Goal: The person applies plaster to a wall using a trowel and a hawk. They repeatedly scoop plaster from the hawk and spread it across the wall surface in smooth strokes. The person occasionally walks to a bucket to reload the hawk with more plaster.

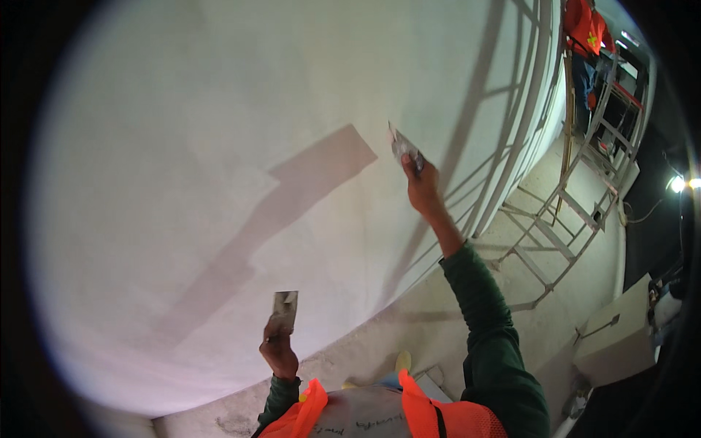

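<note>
A large pale plastered wall [219,146] fills the left and middle of the view. My right hand [425,188], raised high at the end of an outstretched arm, grips a putty knife [401,146] smeared with whitish material. Its blade points up at the wall; whether the edge touches the surface I cannot tell. Lower down and closer to my body, my left hand [279,352] is closed on a second putty knife [286,305] with a wide, flat metal blade held upright. Fingers partly hide both handles. The shadow of my right arm and knife falls across the wall.
On the right, a metal ladder [577,208] stands on the dusty floor [537,285]. Another person [586,33] in an orange vest is beyond it. A pale box [613,336] sits at the lower right, below a bright lamp [677,183]. Pipes run up along the wall's right edge.
</note>
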{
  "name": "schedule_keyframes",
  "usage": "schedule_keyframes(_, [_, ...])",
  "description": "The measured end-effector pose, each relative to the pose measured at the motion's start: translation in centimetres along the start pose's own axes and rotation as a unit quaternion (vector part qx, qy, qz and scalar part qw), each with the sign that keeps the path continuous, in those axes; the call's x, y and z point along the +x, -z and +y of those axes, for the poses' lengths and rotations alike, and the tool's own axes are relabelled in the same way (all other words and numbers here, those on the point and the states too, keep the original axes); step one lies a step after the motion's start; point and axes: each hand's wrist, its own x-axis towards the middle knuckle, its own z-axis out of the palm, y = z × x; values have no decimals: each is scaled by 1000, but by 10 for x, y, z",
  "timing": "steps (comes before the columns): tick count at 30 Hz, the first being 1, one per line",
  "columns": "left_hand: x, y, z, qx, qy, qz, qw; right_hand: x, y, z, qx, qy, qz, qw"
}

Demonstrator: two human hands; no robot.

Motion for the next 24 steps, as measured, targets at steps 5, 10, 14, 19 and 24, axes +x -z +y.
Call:
schedule_keyframes(5, [0, 28, -18, -75, -1, 29, 997, -132, -80, 97, -7, -277, 126, 953])
schedule_keyframes(10, [2, 27, -18, -38, 28, 44, 998, -219, -161, 105, 137, -323, 215, 911])
schedule_keyframes(14, [6, 24, -13, -43, 0, 29, 999, -181, -193, 72, 203, -365, 267, 869])
schedule_keyframes(19, [7, 21, -8, -32, 1, 28, 999, -187, -213, -2, 5, -236, 240, 942])
schedule_keyframes(24, [7, 20, 3, -32, 7, 12, 999, -207, -183, 41, 267, -478, 248, 799])
